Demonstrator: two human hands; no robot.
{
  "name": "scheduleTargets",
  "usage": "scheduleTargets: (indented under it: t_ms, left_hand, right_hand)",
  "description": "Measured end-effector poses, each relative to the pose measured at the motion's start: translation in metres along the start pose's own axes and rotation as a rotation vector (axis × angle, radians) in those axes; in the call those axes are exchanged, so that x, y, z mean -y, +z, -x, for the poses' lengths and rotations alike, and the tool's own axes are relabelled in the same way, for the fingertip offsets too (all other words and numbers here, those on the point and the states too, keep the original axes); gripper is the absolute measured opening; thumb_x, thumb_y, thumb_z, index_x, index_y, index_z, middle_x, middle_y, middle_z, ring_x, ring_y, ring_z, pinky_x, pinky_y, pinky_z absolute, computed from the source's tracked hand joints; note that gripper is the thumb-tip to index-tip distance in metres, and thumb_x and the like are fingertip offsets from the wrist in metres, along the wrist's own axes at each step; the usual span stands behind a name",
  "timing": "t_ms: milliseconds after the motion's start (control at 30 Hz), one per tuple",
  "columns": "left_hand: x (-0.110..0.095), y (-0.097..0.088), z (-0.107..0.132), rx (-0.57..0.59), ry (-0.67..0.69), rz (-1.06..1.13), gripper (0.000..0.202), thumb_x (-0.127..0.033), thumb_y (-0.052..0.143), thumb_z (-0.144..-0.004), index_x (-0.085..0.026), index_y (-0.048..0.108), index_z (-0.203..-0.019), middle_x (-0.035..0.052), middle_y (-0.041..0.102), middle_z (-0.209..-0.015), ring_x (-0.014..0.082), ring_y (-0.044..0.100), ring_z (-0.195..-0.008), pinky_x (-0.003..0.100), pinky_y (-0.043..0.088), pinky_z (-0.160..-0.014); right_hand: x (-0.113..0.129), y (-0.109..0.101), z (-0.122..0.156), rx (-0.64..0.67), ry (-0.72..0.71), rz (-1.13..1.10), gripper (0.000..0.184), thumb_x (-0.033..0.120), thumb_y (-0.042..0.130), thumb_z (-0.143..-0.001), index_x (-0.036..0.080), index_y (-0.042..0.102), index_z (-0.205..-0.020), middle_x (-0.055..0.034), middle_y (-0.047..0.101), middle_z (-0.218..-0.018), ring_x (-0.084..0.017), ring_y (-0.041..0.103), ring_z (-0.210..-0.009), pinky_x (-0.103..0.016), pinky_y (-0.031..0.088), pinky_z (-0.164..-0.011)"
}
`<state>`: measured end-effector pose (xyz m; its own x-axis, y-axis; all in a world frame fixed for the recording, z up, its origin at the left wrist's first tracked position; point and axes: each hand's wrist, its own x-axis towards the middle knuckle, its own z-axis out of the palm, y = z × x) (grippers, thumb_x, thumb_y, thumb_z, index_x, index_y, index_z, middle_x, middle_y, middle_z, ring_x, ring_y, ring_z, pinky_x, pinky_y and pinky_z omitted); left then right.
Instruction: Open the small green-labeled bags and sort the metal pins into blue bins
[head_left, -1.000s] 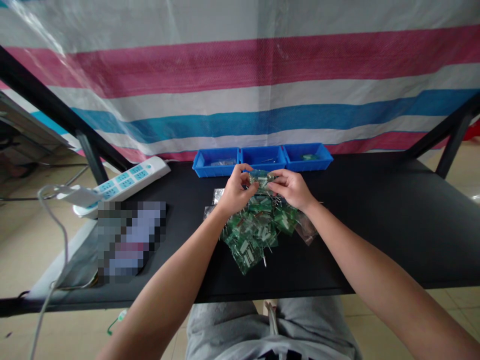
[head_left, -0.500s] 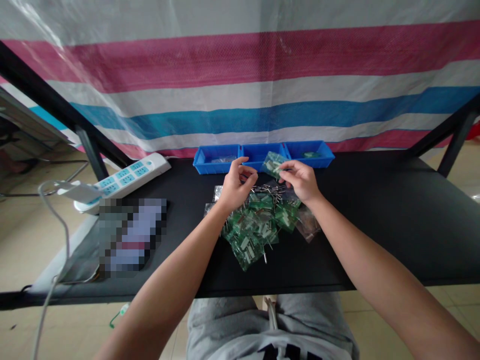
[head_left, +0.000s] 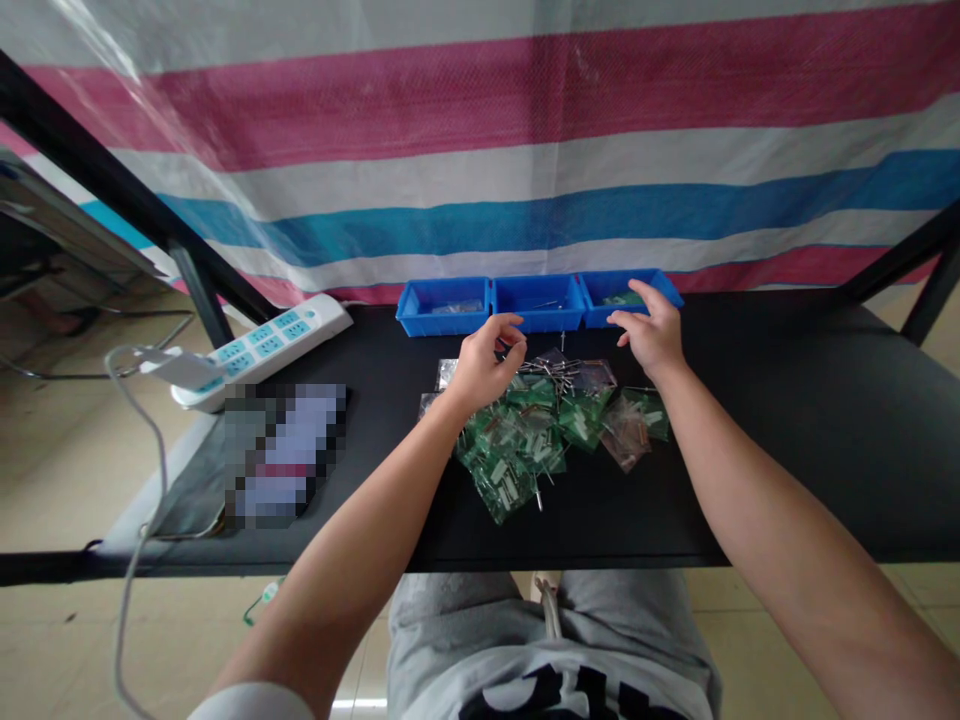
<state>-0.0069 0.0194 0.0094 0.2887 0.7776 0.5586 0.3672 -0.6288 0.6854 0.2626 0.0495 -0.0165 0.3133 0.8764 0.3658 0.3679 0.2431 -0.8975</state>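
Observation:
My left hand (head_left: pixel 484 365) hovers over the far edge of a pile of small clear bags with green parts (head_left: pixel 517 455). Its fingers are curled, thumb against forefinger, and whatever they hold is too small to see. Loose metal pins (head_left: pixel 551 370) lie just right of it. My right hand (head_left: pixel 652 332) reaches to the front rim of the right blue bin (head_left: pixel 664 290), fingers stretched out and apart, holding nothing. A green bag (head_left: pixel 622 298) lies inside that bin.
Two more blue bins, middle (head_left: pixel 536 318) and left (head_left: pixel 409 318), line the back of the black table (head_left: pixel 787 420). A white power strip (head_left: pixel 262 345) and a blurred flat object (head_left: pixel 285 455) lie at the left, with a white cable (head_left: pixel 131 480) hanging off that edge.
My right hand carried a green bag from the pile to the right bin and let it go there. My left hand stayed over the pile, fingers curled.

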Motion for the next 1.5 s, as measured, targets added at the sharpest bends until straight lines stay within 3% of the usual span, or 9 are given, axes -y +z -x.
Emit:
scheduleTargets:
  t_ms: [133, 233, 300, 367, 500, 600, 833, 1167, 1500]
  left_hand:
    - [0.001, -0.002, -0.001, 0.000, 0.002, -0.054, 0.021, -0.023, 0.054, -0.083, -0.017, 0.059, -0.103, 0.0046, 0.070, -0.087, 0.0158, 0.063, -0.081, 0.029, 0.049, -0.075]
    - [0.001, -0.004, -0.001, 0.030, 0.035, -0.141, 0.016, -0.021, 0.053, -0.084, -0.017, 0.062, -0.095, 0.0057, 0.069, -0.088, 0.0172, 0.063, -0.084, 0.030, 0.049, -0.078]
    - [0.002, -0.004, -0.001, 0.065, 0.059, -0.203, 0.014, -0.020, 0.053, -0.083, -0.017, 0.064, -0.092, 0.0064, 0.069, -0.089, 0.0185, 0.062, -0.087, 0.032, 0.049, -0.081]
    - [0.004, -0.003, 0.000, 0.109, 0.078, -0.255, 0.014, -0.019, 0.053, -0.083, -0.017, 0.064, -0.091, 0.0070, 0.069, -0.090, 0.0200, 0.062, -0.089, 0.034, 0.049, -0.083]
    - [0.005, -0.002, 0.001, 0.178, 0.117, -0.315, 0.014, -0.017, 0.052, -0.083, -0.017, 0.065, -0.089, 0.0072, 0.069, -0.088, 0.0210, 0.061, -0.089, 0.034, 0.048, -0.083]
    - [0.006, -0.001, 0.002, 0.190, 0.137, -0.316, 0.015, -0.016, 0.052, -0.083, -0.016, 0.066, -0.087, 0.0075, 0.069, -0.086, 0.0204, 0.060, -0.085, 0.034, 0.048, -0.080]
    - [0.007, 0.000, 0.003, 0.223, 0.144, -0.298, 0.016, -0.013, 0.052, -0.082, -0.016, 0.067, -0.086, 0.0075, 0.068, -0.085, 0.0195, 0.061, -0.083, 0.034, 0.049, -0.081]
    - [0.006, 0.000, 0.003, 0.261, 0.129, -0.304, 0.016, -0.012, 0.052, -0.079, -0.016, 0.066, -0.084, 0.0060, 0.069, -0.084, 0.0189, 0.061, -0.081, 0.031, 0.048, -0.079]
    - [0.005, -0.002, 0.003, 0.258, 0.151, -0.269, 0.014, -0.017, 0.052, -0.084, -0.016, 0.066, -0.084, 0.0068, 0.069, -0.083, 0.0183, 0.061, -0.081, 0.030, 0.048, -0.078]
  right_hand:
    - [0.009, 0.002, 0.006, -0.045, -0.165, 0.147, 0.040, 0.030, 0.064, -0.070, 0.016, 0.067, -0.108, -0.0160, 0.057, -0.132, -0.015, 0.064, -0.066, -0.030, 0.053, -0.055]
    - [0.023, 0.005, 0.015, 0.004, -0.281, 0.213, 0.022, 0.026, 0.062, -0.073, 0.016, 0.069, -0.091, -0.0115, 0.068, -0.107, -0.015, 0.061, -0.063, -0.032, 0.053, -0.063]
    - [0.033, 0.007, 0.022, 0.135, -0.325, 0.234, 0.016, 0.027, 0.062, -0.075, 0.017, 0.069, -0.085, -0.0068, 0.069, -0.086, -0.015, 0.059, -0.061, -0.032, 0.052, -0.064]
    - [0.041, 0.010, 0.030, 0.319, -0.391, 0.257, 0.017, 0.030, 0.065, -0.076, 0.018, 0.070, -0.087, -0.0054, 0.069, -0.079, -0.017, 0.059, -0.064, -0.033, 0.051, -0.067]
    - [0.052, 0.020, 0.043, 0.672, -0.550, 0.317, 0.035, 0.041, 0.073, -0.073, 0.019, 0.070, -0.099, -0.0089, 0.070, -0.096, -0.025, 0.063, -0.089, -0.039, 0.050, -0.082]
    - [0.054, 0.027, 0.049, 0.780, -0.566, 0.349, 0.043, 0.047, 0.076, -0.070, 0.020, 0.071, -0.104, -0.0098, 0.069, -0.103, -0.029, 0.062, -0.100, -0.045, 0.046, -0.095]
    - [0.047, 0.029, 0.050, 0.788, -0.590, 0.384, 0.032, 0.043, 0.073, -0.075, 0.020, 0.075, -0.097, -0.0104, 0.067, -0.100, -0.028, 0.061, -0.097, -0.046, 0.049, -0.092]
    - [0.053, 0.029, 0.053, 0.843, -0.600, 0.370, 0.032, 0.038, 0.076, -0.071, 0.019, 0.075, -0.096, -0.0112, 0.067, -0.104, -0.028, 0.061, -0.101, -0.046, 0.049, -0.093]
    - [0.056, 0.030, 0.056, 0.742, -0.690, 0.276, 0.014, 0.029, 0.067, -0.079, 0.021, 0.077, -0.086, -0.0102, 0.070, -0.099, -0.025, 0.064, -0.092, -0.043, 0.051, -0.086]
